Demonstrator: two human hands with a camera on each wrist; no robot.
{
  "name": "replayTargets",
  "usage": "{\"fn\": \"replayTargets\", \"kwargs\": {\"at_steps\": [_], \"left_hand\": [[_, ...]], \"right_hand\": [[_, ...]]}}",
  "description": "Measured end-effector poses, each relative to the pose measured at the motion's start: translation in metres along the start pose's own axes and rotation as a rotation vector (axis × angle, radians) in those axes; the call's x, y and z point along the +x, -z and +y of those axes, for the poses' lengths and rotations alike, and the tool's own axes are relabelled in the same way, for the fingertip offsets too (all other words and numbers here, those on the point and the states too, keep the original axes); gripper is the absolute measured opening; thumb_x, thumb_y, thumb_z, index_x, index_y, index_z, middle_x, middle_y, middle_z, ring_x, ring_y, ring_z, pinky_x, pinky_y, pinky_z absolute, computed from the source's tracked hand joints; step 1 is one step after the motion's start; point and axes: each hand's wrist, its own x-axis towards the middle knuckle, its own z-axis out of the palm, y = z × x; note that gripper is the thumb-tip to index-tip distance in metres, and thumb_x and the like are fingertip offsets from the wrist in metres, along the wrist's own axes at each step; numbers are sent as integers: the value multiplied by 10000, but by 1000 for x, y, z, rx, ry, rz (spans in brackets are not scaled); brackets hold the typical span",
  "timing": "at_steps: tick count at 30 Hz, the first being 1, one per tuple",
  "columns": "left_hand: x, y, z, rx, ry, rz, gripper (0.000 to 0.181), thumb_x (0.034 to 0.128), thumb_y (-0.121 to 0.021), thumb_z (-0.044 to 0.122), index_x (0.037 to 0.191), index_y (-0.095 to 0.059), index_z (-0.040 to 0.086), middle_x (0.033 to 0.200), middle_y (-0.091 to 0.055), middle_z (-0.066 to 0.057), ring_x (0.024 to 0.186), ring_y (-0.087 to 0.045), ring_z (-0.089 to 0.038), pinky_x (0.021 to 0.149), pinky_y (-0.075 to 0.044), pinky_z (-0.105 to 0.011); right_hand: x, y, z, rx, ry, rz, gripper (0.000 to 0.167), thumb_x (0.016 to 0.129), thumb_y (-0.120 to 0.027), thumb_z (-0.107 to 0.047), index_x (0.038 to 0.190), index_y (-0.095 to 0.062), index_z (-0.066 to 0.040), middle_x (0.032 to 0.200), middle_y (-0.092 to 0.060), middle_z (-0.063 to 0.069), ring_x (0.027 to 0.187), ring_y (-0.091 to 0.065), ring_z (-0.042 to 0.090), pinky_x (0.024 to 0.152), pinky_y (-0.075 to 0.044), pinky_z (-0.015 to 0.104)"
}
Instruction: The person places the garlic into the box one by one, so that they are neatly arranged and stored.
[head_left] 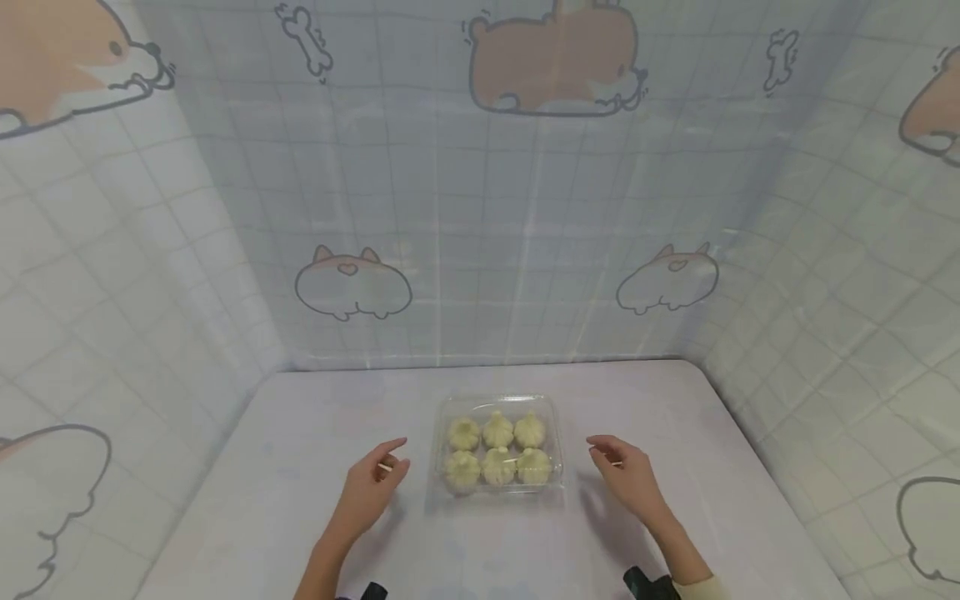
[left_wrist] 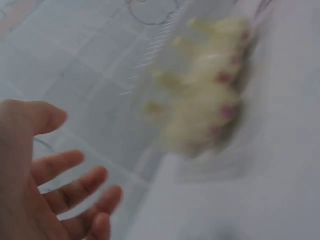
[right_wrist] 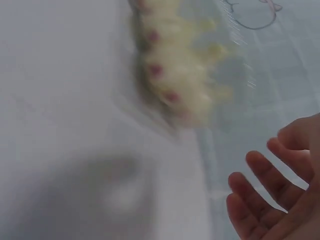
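Note:
A clear plastic box point(head_left: 495, 402) with its lid down sits on the table between my two hands. Inside it several cream-coloured garlic bulbs point(head_left: 498, 467) lie in two rows. In the left wrist view the garlic point(left_wrist: 205, 90) looks blurred, with pinkish spots along its lower side. My left hand point(head_left: 369, 486) hovers to the left of the box, apart from it, fingers loosely bent and holding nothing. On the other side my right hand point(head_left: 632, 479) is also off the box, its relaxed fingers turned toward it. The right wrist view shows that hand point(right_wrist: 280, 195) with fingers spread.
The box stands on a white tabletop point(head_left: 337, 400). A tiled-pattern sheet point(head_left: 480, 192) with cartoon dogs and bones rises behind the table and along both sides. Dark wrist devices point(head_left: 648, 583) show near the lower edge.

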Motion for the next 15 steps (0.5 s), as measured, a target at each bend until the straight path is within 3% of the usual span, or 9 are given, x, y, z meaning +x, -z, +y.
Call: {"fn": "replayTargets", "kwargs": {"at_steps": [3, 6, 11, 15], "left_hand": [[10, 30, 14, 211, -76, -13, 394, 944, -655, 295, 1298, -605, 129, 1021, -651, -60, 935, -631, -255, 774, -514, -422], [21, 59, 23, 408, -162, -10, 457, 944, -637, 363, 1314, -590, 100, 1179, -618, -131, 1082, -584, -332, 878, -459, -536], [38, 103, 29, 658, -282, 53, 459, 916, -657, 329, 1282, -605, 55, 1242, -576, -214, 1099, -555, -424, 865, -429, -602], [46, 128, 34, 764, -360, 116, 461, 870, -696, 292, 1251, -618, 44, 1267, -546, -260, 1118, -525, -459, 849, -379, -664]], "right_hand": [[16, 26, -11, -120, 162, -9, 207, 922, -645, -55, 1123, -693, -43, 1059, -694, 83, 930, -646, 243, 759, -529, 413], [32, 50, -21, -230, 268, -10, 238, 918, -645, -48, 1153, -674, -24, 1136, -659, 145, 963, -636, 317, 760, -517, 478], [52, 78, -30, -404, 332, -27, 340, 937, -623, -96, 1259, -600, 12, 1267, -564, 224, 1106, -562, 405, 873, -457, 553], [61, 94, -32, -512, 379, -31, 434, 952, -602, -116, 1350, -517, 31, 1343, -497, 273, 1216, -464, 461, 951, -382, 605]]}}
